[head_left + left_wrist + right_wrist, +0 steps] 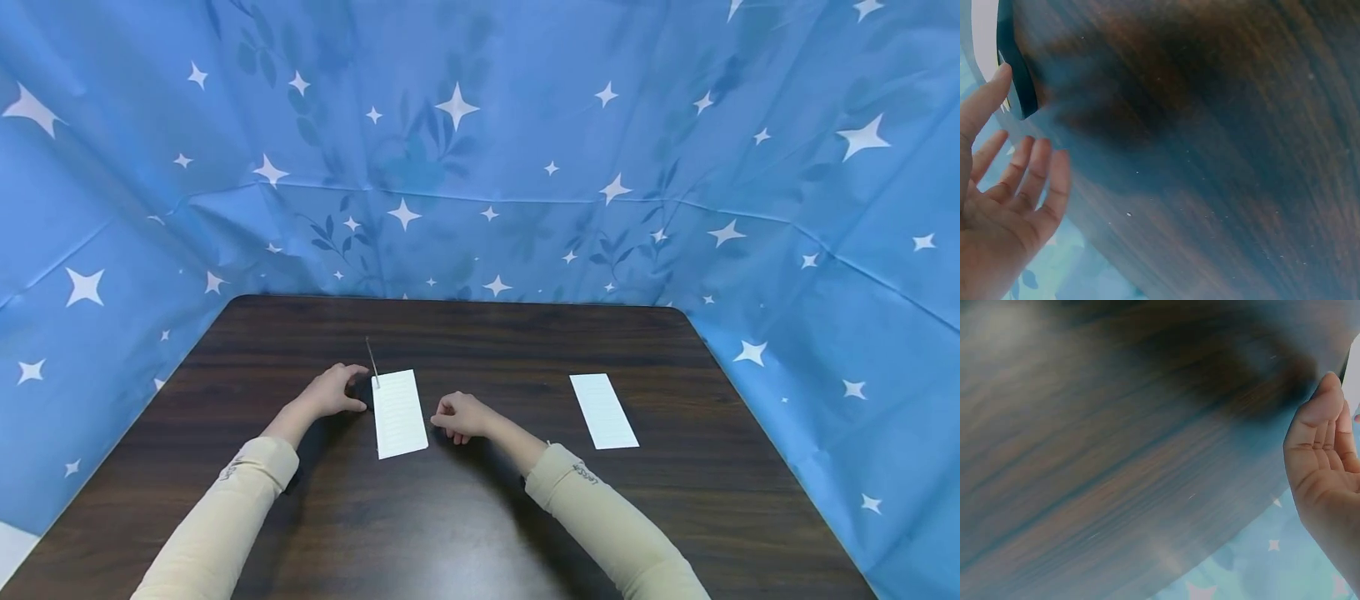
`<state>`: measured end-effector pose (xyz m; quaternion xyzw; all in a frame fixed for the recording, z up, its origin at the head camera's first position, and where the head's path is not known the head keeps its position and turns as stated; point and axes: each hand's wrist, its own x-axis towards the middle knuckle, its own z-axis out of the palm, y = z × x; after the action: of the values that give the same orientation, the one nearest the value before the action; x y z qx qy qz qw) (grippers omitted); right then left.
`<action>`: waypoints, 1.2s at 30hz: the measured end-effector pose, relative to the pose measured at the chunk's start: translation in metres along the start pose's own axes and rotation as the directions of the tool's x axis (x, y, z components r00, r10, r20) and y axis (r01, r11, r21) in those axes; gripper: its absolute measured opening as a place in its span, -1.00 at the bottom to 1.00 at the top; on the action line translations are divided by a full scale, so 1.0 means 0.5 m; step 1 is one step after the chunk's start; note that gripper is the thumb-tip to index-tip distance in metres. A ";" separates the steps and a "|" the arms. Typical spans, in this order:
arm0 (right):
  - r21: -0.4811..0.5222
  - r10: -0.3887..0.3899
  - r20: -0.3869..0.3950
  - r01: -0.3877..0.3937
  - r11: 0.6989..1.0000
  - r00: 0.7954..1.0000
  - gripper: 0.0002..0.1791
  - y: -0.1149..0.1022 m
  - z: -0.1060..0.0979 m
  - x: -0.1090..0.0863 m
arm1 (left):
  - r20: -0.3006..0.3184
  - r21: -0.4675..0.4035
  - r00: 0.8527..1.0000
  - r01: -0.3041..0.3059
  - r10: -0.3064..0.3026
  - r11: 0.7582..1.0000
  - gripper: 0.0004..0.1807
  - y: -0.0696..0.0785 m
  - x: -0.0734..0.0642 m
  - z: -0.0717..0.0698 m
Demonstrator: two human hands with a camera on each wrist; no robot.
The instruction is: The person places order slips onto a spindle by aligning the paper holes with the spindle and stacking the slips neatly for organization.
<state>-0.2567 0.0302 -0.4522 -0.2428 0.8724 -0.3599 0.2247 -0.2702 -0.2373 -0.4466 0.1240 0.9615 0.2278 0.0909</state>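
A white lined slip of paper [401, 417] lies tilted in front of me, and a thin metal rod [372, 360] rises at its upper left corner. Partly hidden under the slip is a black base [364, 390], whose dark edge [1021, 84] also shows in the left wrist view. My left hand [332, 392] is beside the base, thumb tip at its edge and the other fingers spread loosely. To the right of the slip is my right hand [463, 417], fingers curled and thumb against the index finger; nothing shows between them.
A second white lined slip [603, 411] lies flat on the dark wooden table [480, 533], farther right. A blue curtain [480, 150] with white stars hangs behind and along both sides of the table.
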 end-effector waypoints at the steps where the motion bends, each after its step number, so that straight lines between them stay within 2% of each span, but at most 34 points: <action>1: -0.004 -0.022 0.002 0.022 1.000 1.000 -0.78 0.004 -0.004 -0.008 | -0.004 0.015 1.000 -0.022 0.023 1.000 -0.29 0.000 0.000 0.000; 7: 0.000 -0.117 0.010 0.117 0.993 0.993 -0.77 0.047 -0.041 -0.067 | -0.021 0.067 0.994 -0.108 0.110 0.992 -0.25 -0.003 0.004 0.009; 13: -0.005 -0.089 -0.066 0.088 0.996 0.994 -0.80 0.083 -0.071 -0.113 | -0.012 0.064 0.983 -0.185 0.186 0.981 -0.26 -0.022 0.008 0.013; 18: -0.040 -0.078 -0.124 0.074 0.996 0.989 -0.80 0.104 -0.097 -0.140 | -0.011 0.079 0.978 -0.209 0.211 0.975 -0.27 -0.025 0.008 0.013; 25: -0.113 -0.053 -0.218 0.029 0.993 0.974 -0.86 0.142 -0.138 -0.181 | -0.014 0.104 0.979 -0.201 0.204 0.974 -0.22 -0.005 0.012 0.025; 31: -0.144 -0.042 -0.290 0.000 0.990 0.956 -0.87 0.169 -0.167 -0.201 | -0.020 0.122 0.975 -0.218 0.222 0.968 -0.28 -0.001 0.020 0.033; 36: -0.162 -0.043 -0.328 -0.012 0.987 0.944 -0.88 0.183 -0.182 -0.213 | -0.009 0.122 0.983 -0.179 0.181 0.976 -0.29 0.002 0.022 0.030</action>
<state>-0.2491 0.1967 -0.4385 -0.2032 0.9221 -0.3251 0.0519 -0.2770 -0.2273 -0.4605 0.2136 0.9592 0.1778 0.0526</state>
